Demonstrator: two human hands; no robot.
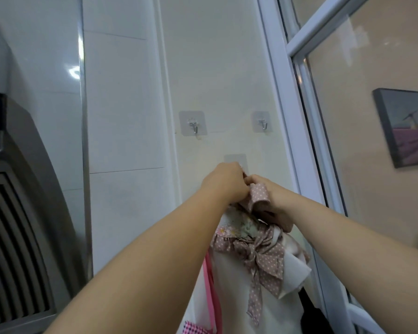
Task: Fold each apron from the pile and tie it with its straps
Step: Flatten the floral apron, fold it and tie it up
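Observation:
A white apron (229,292) with a pink polka-dot strap (258,196) and a polka-dot bow (263,256) hangs on the wall below a stick-on hook (235,159). My left hand (223,182) reaches up to that hook with its fingers curled around the top of the strap. Right beside it, my right hand (273,201) grips the folded polka-dot strap loop. The hook's metal part is hidden behind my hands. A pink strap (211,292) and a pink checked cloth (194,328) hang under the white apron, with a dark cloth (311,314) behind it.
Two bare adhesive hooks (193,124) (261,122) sit higher on the cream wall. A grey appliance with vent slats (12,237) stands at the left. A white-framed glass door (307,116) stands at the right, a framed picture (405,126) beyond it.

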